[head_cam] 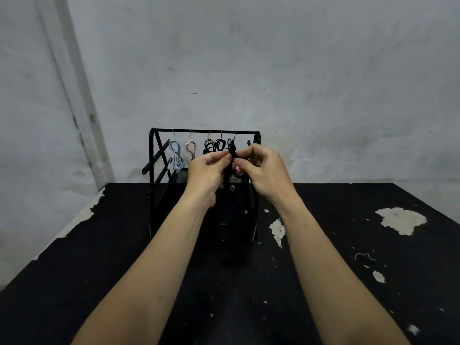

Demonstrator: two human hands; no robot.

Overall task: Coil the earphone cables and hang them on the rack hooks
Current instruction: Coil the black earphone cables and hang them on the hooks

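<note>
Black earphone cable: light, limp, springy; pinched by left hand and right hand; earbuds dangle below grip.

1. You face a black tabletop, its dark coating worn and scattered with pale flecks.
2. To your right, a large pale patch shows where the coating has peeled away, near the table's far right edge.
3. A narrower peeled patch lies closer to the table's middle.
4. A thin, curled pinkish scrap rests on the surface on your right, with a small pale chip just below it.
5. Along the table's left edge, the coating flakes off in ragged strips.
6. Behind the table stands a grey, scuffed wall, and a pale vertical strip runs down it on your left.
</note>
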